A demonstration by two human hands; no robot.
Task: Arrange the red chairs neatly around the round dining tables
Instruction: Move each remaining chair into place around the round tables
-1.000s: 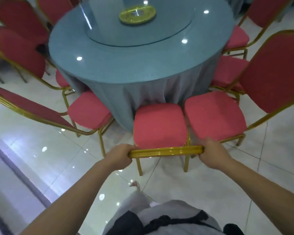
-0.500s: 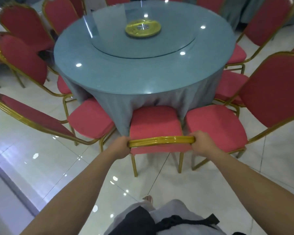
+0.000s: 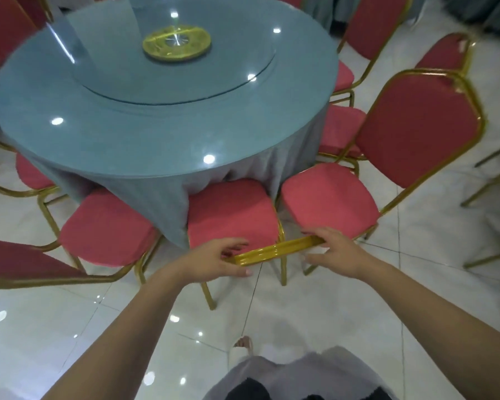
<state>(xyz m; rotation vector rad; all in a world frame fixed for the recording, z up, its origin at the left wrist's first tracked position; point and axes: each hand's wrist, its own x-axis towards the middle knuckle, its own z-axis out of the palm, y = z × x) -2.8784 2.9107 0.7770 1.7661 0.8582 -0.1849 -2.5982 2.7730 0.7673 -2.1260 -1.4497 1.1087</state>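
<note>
Red-cushioned gold-framed chair (image 3: 231,215), lower centre, now tucked against the round blue-clothed table (image 3: 156,134). Left hand (image 3: 220,262) and right hand (image 3: 339,252) have loosened their grip on its backrest (image 3: 272,251), fingers straightened: placement seemingly complete.

Mid chair (image 3: 231,215) seat front hid. under tablecloth (image 3: 162,192); L chair (image 3: 26,264) back cut off at edge.

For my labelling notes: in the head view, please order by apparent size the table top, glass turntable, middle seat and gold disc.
Largest first:
table top
glass turntable
middle seat
gold disc
The seat is nearer the camera, so seat against disc is unsure.
</note>
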